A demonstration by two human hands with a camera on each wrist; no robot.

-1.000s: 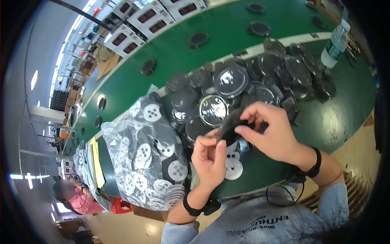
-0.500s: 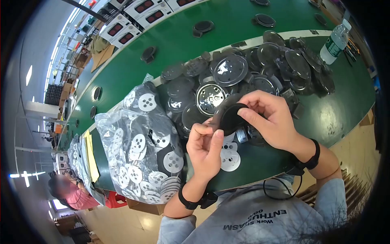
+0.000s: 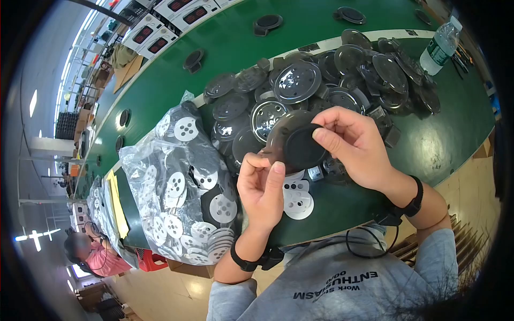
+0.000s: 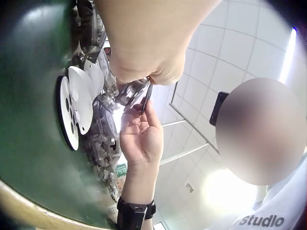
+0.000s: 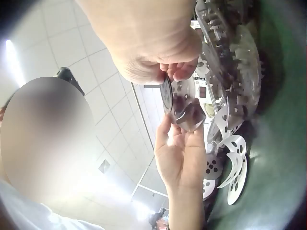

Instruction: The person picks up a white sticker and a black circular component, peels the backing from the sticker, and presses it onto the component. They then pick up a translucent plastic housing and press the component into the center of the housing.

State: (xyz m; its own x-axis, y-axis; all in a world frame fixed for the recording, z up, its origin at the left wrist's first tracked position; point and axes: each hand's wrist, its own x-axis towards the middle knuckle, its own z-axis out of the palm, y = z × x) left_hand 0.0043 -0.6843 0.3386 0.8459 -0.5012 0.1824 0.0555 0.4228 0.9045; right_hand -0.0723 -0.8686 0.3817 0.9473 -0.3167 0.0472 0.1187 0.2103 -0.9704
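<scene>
My left hand [image 3: 262, 195] pinches the lower left edge of a translucent smoky plastic round cover [image 3: 277, 134] between thumb and fingers. A matte black disc [image 3: 304, 147] lies over the cover's near face, its upper right edge between the thumb and fingers of my right hand [image 3: 356, 152]. In the right wrist view the cover [image 5: 184, 112] shows holes and a boxy projection, with the black disc [image 5: 166, 93] flat along one side. Both hands hold these parts above the green table. White discs with holes [image 3: 297, 203] lie just below them.
Beyond the hands spreads a heap of similar smoky covers [image 3: 297, 83]. A clear plastic bag [image 3: 176, 182] of white perforated discs stands to the left. At the right back is a water bottle [image 3: 441, 48]. Single covers [image 3: 267, 22] sit spaced along the far green strip.
The cover and black disc have turned from a steep, blurred angle to face the head camera more fully. Both hands keep their hold, and the head view has shifted slightly.
</scene>
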